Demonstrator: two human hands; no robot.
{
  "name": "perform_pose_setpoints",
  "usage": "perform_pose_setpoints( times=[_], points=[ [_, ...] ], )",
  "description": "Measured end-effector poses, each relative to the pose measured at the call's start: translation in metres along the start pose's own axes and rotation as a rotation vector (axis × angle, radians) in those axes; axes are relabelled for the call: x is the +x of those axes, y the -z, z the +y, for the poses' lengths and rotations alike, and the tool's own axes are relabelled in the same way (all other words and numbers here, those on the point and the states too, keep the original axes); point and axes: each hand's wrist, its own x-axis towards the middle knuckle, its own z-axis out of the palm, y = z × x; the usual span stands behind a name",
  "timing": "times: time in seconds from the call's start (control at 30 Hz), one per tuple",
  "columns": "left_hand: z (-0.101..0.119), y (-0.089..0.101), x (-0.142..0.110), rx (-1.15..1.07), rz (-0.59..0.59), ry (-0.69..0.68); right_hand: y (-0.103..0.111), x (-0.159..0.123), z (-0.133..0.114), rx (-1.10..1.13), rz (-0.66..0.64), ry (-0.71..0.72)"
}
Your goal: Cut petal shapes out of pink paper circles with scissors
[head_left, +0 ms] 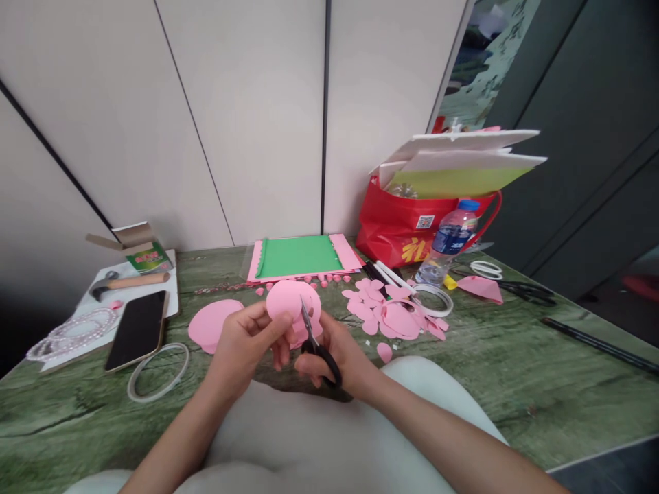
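Between finger and thumb, my left hand (252, 333) pinches a round piece of pink paper (282, 299), held up above the table's front edge. My right hand (342, 353) grips black-handled scissors (325, 358), their blades pointing up and lying against the right part of the paper. Whether the blades are parted is hard to tell. Left of my left hand lie larger pink paper circles (206, 324). To the right of my right hand is a heap of cut pink paper pieces (368, 302), with one small piece (384, 353) apart from it.
A green sheet on pink paper (301, 256) lies at the back. On the left are a phone (139, 329), a hammer (131, 281), bead strings (77, 333) and a tape roll (158, 372). A red bag (386, 219), water bottle (449, 241) and another tape roll (433, 300) stand or lie right.
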Motion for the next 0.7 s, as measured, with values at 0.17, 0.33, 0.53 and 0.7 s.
perform_pose_setpoints(
  times=[0.17,0.33,0.53,0.7],
  points=[
    [-0.0009,0.0027,-0.001,0.098,0.022,-0.033,0.0002,-0.0004,0.0002,-0.013,-0.033,-0.025],
    [0.0026,0.0031,-0.0018,0.179,-0.012,0.025,0.0001,0.0004,-0.0032,0.074,-0.028,0.065],
    [0.0014,0.0031,-0.0014,0.169,0.013,0.014,-0.0001,0.0018,-0.0028,0.083,-0.008,0.101],
    [0.0006,0.0029,-0.0002,0.141,0.029,0.007,0.0003,0.0011,-0.0042,0.04,0.013,0.087]
  ],
)
